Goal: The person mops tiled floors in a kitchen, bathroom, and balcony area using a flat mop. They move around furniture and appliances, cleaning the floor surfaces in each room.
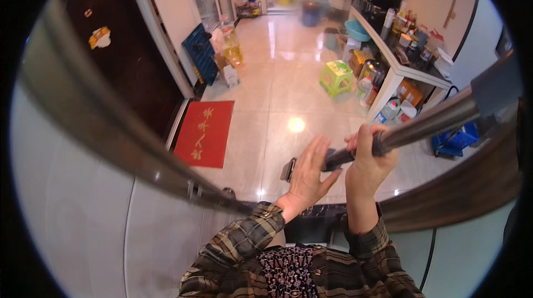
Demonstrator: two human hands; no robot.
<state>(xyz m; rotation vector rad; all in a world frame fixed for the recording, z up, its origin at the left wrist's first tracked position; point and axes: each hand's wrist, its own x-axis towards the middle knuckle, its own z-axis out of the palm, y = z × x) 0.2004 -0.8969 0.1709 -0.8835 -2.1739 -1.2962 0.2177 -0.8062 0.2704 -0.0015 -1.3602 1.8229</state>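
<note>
My right hand is closed round a long dark metal pole that slants from the upper right down to the middle. Near the pole's lower end, my left hand is raised with its palm against or close beside it and the thumb apart; whether it touches cannot be told. Just left of that hand shows a small dark, flat fitting, perhaps part of the pole's end. The pole's upper end, with a wider grey part, runs to the right rim of the picture.
A red doormat lies by the dark door on the left. Dark frame members flank me. Farther in stand a green plastic stool, a blue folded crate, oil bottles and a counter with jars. A blue cart stands at right.
</note>
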